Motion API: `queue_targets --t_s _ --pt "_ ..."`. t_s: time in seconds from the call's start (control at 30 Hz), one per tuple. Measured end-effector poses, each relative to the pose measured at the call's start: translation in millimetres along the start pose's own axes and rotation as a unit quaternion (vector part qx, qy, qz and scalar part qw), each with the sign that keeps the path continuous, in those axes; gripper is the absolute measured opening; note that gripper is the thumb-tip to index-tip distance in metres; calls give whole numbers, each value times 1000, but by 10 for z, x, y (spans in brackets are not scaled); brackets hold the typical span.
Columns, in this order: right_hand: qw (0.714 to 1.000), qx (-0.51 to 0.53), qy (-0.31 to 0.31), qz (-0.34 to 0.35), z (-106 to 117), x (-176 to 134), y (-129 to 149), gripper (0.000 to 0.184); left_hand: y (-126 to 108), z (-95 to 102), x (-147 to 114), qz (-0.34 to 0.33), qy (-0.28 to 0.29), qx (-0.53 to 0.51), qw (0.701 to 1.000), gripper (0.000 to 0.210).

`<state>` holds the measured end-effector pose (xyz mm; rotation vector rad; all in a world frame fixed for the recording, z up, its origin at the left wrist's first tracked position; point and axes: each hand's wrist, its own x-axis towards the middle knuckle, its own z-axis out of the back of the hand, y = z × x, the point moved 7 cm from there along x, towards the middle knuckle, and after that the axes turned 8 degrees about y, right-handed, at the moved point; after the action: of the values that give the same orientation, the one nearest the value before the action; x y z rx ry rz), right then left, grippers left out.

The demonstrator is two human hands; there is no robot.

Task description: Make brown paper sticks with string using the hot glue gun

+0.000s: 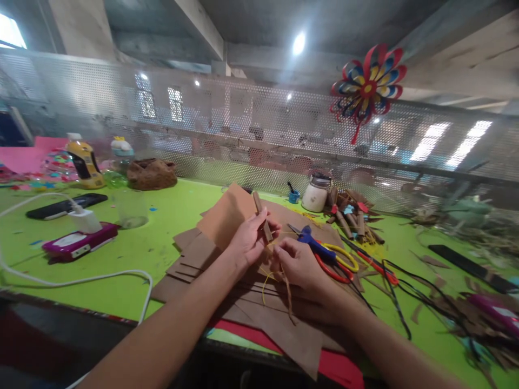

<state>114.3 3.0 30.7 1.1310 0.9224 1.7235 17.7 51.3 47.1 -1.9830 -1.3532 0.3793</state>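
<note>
My left hand [253,237] is closed around a narrow rolled tube of brown paper [258,201], which stands tilted above the stack of brown sheets [239,302]. Close beside it, my right hand [298,262] pinches at the tube's lower end. A thin yellow strand [264,289] loops down between the hands, and a twisted brown strip [289,300] hangs below the right fingers. What exactly those fingertips grip is partly hidden. Just past the right hand lie a blue-handled tool [310,239] and red and yellow looped handles [346,258].
More rolled tubes [348,221] are heaped by a white jar [316,193]. Black cables [395,302] and paper scraps cover the right side. At left are a purple power box [81,241], a phone [67,206], a clear cup [132,210] and a yellow bottle [85,162].
</note>
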Motion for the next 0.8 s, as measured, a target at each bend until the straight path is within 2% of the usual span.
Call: queue_targets --t_s 0.1,0.17,0.27,0.33,0.43,0.53,0.67,0.73,0.8 --pt "991 119 41 -52 -67 2 -59 20 -32 65 8 -11 -32 -1 999 11" --pt "983 161 57 -70 -95 -15 -63 25 -50 113 11 -11 -64 3 998 13" --pt "978 166 81 -94 -128 -60 -71 29 -92 171 16 -17 -100 7 995 15" --pt "981 125 114 -100 -160 -93 -54 30 -125 197 27 -25 -104 -2 994 16" --pt "985 -32 159 -58 -184 -131 78 31 -146 224 47 -18 -92 -21 995 20" --pt "979 -138 148 25 -156 -159 321 28 -137 245 47 4 -89 -36 995 23" --pt "976 -93 143 134 -140 -197 592 17 -99 239 25 32 -97 -33 994 22" --pt "976 -52 153 147 -144 -201 606 14 -77 228 15 40 -101 -23 994 20" --pt "977 5 170 127 -160 -192 542 16 -54 223 11 47 -104 -15 993 16"
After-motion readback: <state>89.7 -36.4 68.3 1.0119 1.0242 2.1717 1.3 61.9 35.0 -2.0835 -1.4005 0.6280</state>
